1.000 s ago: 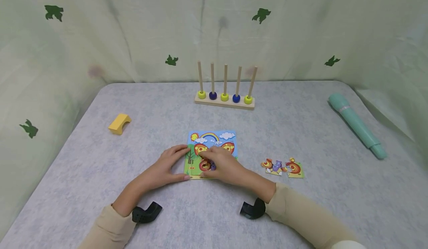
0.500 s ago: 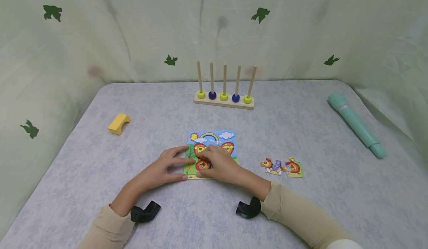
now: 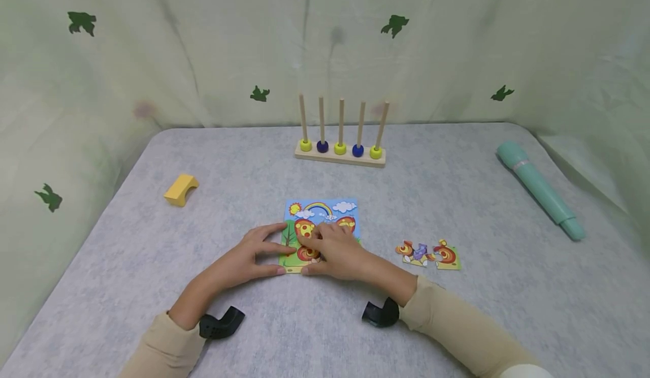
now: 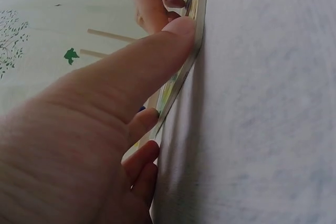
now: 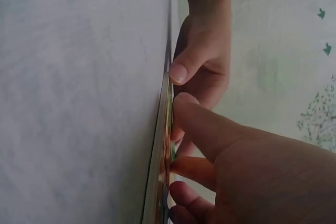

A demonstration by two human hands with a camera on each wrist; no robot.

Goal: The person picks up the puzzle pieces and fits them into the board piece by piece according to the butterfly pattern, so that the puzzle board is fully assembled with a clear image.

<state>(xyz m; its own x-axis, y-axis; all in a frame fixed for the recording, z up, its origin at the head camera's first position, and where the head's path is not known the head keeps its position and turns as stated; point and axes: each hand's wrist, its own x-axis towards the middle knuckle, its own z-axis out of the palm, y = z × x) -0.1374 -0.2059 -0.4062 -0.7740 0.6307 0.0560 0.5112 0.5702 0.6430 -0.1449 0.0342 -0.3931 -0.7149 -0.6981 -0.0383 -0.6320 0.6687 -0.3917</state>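
Observation:
In the head view a square picture puzzle (image 3: 321,211) with a sun, rainbow and clouds lies flat on the table. My left hand (image 3: 246,259) rests its spread fingertips on the puzzle's left side, thumb at the near left corner. Over the puzzle's lower middle, my right hand (image 3: 340,255) presses bent fingertips on the picture, thumb at the near edge. It hides much of the lower right. The right wrist view shows the fingertips (image 5: 186,100) touching the puzzle's face. Two loose puzzle pieces, a purple-clad figure (image 3: 418,253) and a red spiral (image 3: 447,255), lie to the right.
A wooden peg stand (image 3: 340,155) with yellow and blue beads stands behind the puzzle. A yellow arch block (image 3: 181,190) is at the left, a teal tube-shaped object (image 3: 540,190) at the right. A pale curtain (image 3: 203,51) hangs behind the table (image 3: 228,158).
My right fingers shift slightly left, then settle on the puzzle's lower middle. Less of the purple detail shows beside them. My left middle finger has stretched out onto the picture.

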